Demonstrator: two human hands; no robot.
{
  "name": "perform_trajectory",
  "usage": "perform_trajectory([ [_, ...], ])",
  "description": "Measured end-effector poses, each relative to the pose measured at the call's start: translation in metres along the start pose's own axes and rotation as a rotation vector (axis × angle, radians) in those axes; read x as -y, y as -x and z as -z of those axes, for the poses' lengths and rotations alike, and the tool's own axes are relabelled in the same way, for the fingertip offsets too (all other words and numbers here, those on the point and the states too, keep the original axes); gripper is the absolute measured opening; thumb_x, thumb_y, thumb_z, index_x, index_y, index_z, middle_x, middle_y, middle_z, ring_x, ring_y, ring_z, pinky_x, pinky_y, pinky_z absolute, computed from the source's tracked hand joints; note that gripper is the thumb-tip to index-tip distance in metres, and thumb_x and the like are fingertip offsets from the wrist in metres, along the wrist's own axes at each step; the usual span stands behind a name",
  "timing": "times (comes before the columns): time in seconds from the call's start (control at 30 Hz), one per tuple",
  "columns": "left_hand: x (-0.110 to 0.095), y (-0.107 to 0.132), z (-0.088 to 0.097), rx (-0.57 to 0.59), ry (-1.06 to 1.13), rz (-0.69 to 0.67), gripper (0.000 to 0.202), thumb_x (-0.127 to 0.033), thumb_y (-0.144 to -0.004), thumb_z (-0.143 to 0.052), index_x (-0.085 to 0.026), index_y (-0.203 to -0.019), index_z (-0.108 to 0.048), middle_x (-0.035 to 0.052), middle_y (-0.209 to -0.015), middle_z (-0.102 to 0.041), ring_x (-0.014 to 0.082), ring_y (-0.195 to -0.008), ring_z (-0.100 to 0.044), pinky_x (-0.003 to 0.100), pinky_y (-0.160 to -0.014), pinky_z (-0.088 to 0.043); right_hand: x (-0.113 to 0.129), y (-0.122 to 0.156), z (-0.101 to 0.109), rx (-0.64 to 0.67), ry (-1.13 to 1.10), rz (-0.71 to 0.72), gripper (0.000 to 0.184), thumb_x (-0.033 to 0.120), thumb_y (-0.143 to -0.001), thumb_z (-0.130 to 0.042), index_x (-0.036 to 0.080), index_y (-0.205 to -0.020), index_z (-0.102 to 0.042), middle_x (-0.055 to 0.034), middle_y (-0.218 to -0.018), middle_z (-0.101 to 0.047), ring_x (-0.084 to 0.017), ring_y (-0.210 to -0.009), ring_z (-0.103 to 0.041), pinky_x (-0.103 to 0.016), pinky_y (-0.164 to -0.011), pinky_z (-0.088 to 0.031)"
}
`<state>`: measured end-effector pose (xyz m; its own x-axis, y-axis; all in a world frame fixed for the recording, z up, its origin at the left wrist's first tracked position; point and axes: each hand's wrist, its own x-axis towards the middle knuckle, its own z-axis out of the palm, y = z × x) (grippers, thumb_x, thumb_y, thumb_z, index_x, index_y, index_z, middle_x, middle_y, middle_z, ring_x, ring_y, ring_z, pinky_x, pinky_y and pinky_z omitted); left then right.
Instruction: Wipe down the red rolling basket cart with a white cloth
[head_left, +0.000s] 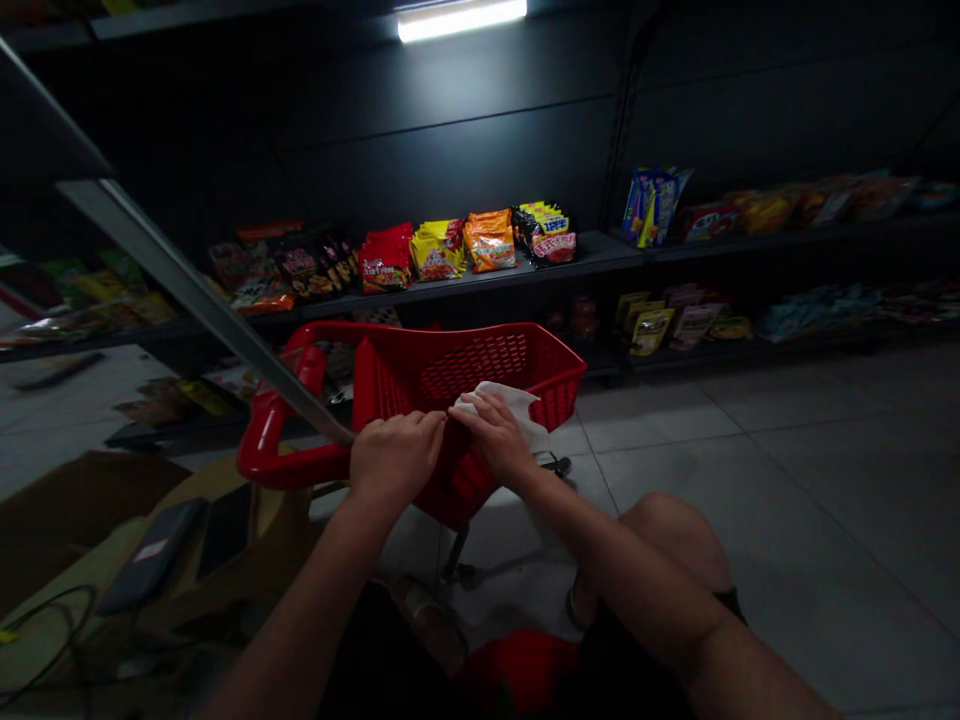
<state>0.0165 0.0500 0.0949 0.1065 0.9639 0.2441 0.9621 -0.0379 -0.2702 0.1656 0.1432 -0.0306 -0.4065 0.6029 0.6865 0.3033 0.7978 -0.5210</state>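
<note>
The left hand (397, 458) and right hand (491, 437) curl close together at the rim of the red shopping cart (469, 345), fingertips nearly meeting. A white cloth (499, 405) drapes over that rim under the right hand (a steady, close grip suits it; any pinch is hard to tell).

This is a grocery shop: dark metal shelves (592, 252) carry rows of packaged instant noodles and snacks (439, 250), and a red wheeled shopping basket (480, 345) stands on the tiled floor (750, 480).
</note>
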Motion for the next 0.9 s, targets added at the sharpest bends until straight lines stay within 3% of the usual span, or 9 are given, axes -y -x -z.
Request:
perform_trajectory([
  [0.1, 0.007, -0.015, 0.005, 0.222, -0.031, 0.050, 0.051, -0.047, -0.099, -0.025, -0.024, -0.101, -0.070, 0.0109, -0.091, -0.075, 0.0298, -0.081, -0.072, 0.036, -0.067, -0.047, -0.033, 0.000, 0.027, 0.079, 0.012, 0.025, 0.050, 0.012, -0.089, -0.057, 0.039, -0.131, -0.060, 0.0030, -0.138, -0.058, -0.019, -0.130, -0.051, -0.045, -0.122, -0.018],
  [0.2, 0.014, -0.029, 0.004, 0.367, -0.048, -0.016, 0.049, -0.049, -0.098, -0.027, -0.022, -0.102, -0.068, 0.0126, -0.089, -0.075, 0.0316, -0.083, -0.073, 0.038, -0.068, -0.050, -0.094, 0.004, 0.069, 0.010, 0.056, -0.065, 0.041, 0.014, -0.089, -0.057, 0.035, -0.122, -0.065, 0.0018, -0.131, -0.064, -0.018, -0.127, -0.053, -0.045, -0.121, -0.021],
  [0.33, 0.011, -0.036, -0.001, 0.323, -0.108, -0.060, 0.048, -0.045, -0.099, -0.025, -0.019, -0.102, -0.065, 0.0138, -0.086, -0.075, 0.0320, -0.080, -0.074, 0.039, -0.068, -0.052, -0.167, 0.014, 0.104, -0.393, -0.014, -0.329, 0.032, 0.020, -0.087, -0.054, 0.022, -0.116, -0.067, -0.0076, -0.123, -0.066, -0.020, -0.120, -0.056, -0.041, -0.111, -0.035],
  [0.43, 0.004, -0.036, -0.003, 0.310, -0.119, -0.058, 0.047, -0.044, -0.099, -0.025, -0.020, -0.101, -0.065, 0.0134, -0.086, -0.076, 0.0329, -0.078, -0.074, 0.040, -0.066, -0.052, -0.188, 0.020, 0.098, -0.770, -0.136, -0.621, 0.048, 0.029, -0.080, -0.060, 0.015, -0.125, -0.055, -0.0120, -0.124, -0.062, -0.020, -0.108, -0.059, -0.039, -0.101, -0.043],
  [0.5, -0.002, -0.038, -0.003, 0.304, -0.129, -0.042, 0.047, -0.044, -0.099, -0.025, -0.020, -0.101, -0.066, 0.0137, -0.087, -0.076, 0.0335, -0.078, -0.074, 0.040, -0.065, -0.052, -0.184, 0.023, 0.078, -0.905, -0.236, -0.774, 0.057, 0.033, -0.075, -0.063, 0.014, -0.128, -0.049, -0.0124, -0.121, -0.061, -0.019, -0.101, -0.060, -0.037, -0.095, -0.047],
  [0.57, -0.006, -0.040, -0.003, 0.300, -0.132, -0.026, 0.048, -0.044, -0.099, -0.025, -0.019, -0.099, -0.066, 0.0141, -0.087, -0.076, 0.0337, -0.079, -0.073, 0.040, -0.066, -0.052, -0.164, 0.029, 0.049, -0.879, -0.322, -0.855, 0.054, 0.032, -0.073, -0.063, 0.015, -0.123, -0.051, -0.0108, -0.117, -0.062, -0.019, -0.099, -0.060, -0.035, -0.092, -0.047],
  [0.73, -0.013, -0.047, -0.002, 0.288, -0.123, -0.022, 0.048, -0.042, -0.099, -0.024, -0.018, -0.096, -0.066, 0.0141, -0.083, -0.075, 0.0348, -0.078, -0.074, 0.041, -0.064, -0.053, -0.089, 0.051, -0.014, -0.428, -0.502, -0.755, 0.040, 0.026, -0.066, -0.067, 0.020, -0.105, -0.064, -0.0034, -0.103, -0.067, -0.020, -0.093, -0.060, -0.032, -0.086, -0.049],
  [0.83, -0.014, -0.048, -0.003, 0.279, -0.125, -0.017, 0.048, -0.042, -0.099, -0.024, -0.018, -0.093, -0.065, 0.0136, -0.082, -0.075, 0.0355, -0.077, -0.073, 0.041, -0.062, -0.053, -0.072, 0.052, -0.012, -0.239, -0.644, -0.711, 0.034, 0.024, -0.065, -0.066, 0.020, -0.098, -0.068, 0.0001, -0.090, -0.068, -0.017, -0.079, -0.060, -0.028, -0.074, -0.050],
  [0.9, -0.013, -0.047, -0.003, 0.275, -0.132, -0.016, 0.049, -0.043, -0.099, -0.024, -0.018, -0.093, -0.065, 0.0138, -0.083, -0.075, 0.0355, -0.076, -0.073, 0.041, -0.063, -0.053, -0.082, 0.042, 0.008, -0.388, -0.651, -0.767, 0.034, 0.027, -0.067, -0.064, 0.019, -0.100, -0.067, 0.0001, -0.088, -0.067, -0.016, -0.076, -0.059, -0.025, -0.071, -0.049],
])
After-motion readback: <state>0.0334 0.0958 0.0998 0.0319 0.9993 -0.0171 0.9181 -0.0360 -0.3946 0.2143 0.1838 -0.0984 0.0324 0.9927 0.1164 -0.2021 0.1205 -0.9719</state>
